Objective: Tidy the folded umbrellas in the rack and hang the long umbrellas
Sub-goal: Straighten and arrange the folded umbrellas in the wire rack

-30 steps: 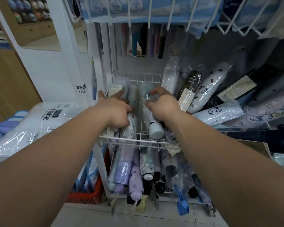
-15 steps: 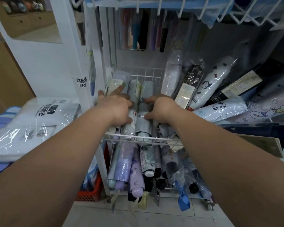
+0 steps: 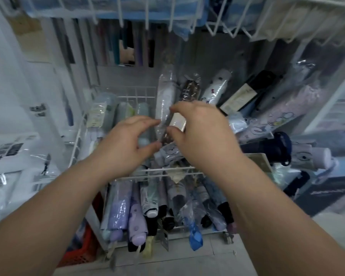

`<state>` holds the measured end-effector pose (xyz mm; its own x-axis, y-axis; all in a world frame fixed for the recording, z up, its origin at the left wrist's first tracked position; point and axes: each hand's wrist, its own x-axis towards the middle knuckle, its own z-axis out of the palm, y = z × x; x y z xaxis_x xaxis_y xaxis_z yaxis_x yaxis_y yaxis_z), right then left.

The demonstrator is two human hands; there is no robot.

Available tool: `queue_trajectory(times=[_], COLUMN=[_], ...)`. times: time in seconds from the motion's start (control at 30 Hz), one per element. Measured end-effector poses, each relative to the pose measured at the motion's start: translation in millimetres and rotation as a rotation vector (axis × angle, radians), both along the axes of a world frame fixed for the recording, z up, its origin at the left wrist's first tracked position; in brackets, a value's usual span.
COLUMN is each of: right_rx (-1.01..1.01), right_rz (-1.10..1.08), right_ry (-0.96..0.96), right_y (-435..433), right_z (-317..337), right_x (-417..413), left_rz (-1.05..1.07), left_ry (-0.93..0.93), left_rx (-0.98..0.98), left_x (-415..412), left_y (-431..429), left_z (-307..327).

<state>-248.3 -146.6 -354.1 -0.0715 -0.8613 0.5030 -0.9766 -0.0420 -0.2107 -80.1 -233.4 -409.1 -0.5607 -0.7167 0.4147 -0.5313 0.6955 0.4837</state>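
The pale wrapped umbrella stands steeply in the wire basket, its long axis running from near, low between the hands, up and away to the far shelf, leaning against the dark patterned umbrella just to its right. Its lower end lies between the two hands, nearer the right hand, whose thumb and fingers curl around the wrapper and a white tag without clearly closing; contact is blurred, so I cannot tell if it grips. The left hand is spread, fingertips near the wrapper's left side. Left of it, three pale green umbrellas lie parallel, pointing far
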Motion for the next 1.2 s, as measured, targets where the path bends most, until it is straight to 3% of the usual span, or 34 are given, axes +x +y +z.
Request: queue_trajectory(times=[0.23, 0.5, 0.67, 0.83, 1.03, 1.2], right_rx=[-0.116, 0.023, -0.004, -0.194, -0.113, 0.001], right_rz=[-0.134, -0.057, 0.005, 0.026, 0.143, 0.143], right_ry=[0.176, -0.303, -0.350, -0.560, -0.866, -0.825], right_y=[84.1, 112.9, 105.2, 81.7, 50.1, 32.8], right_z=[16.7, 1.1, -6.2, -0.4, 5.3, 4.6], right_x=[-72.3, -116.2, -118.3, -122.7, -115.2, -92.1], left_rz=[-0.311, -0.396, -0.360, -0.331, -0.225, -0.143], left_ry=[0.086, 0.114, 0.035, 0.286, 0.521, 0.707], left_rx=[0.122, 0.215, 0.161, 0.356, 0.465, 0.497], left_x=[-81.4, -124.2, -126.8, -133.8, -137.9, -132.4], left_y=[49.1, 54.9, 50.2, 46.7, 40.9, 39.9], left_z=[1.6, -8.5, -2.9, 10.0, 20.2, 17.0])
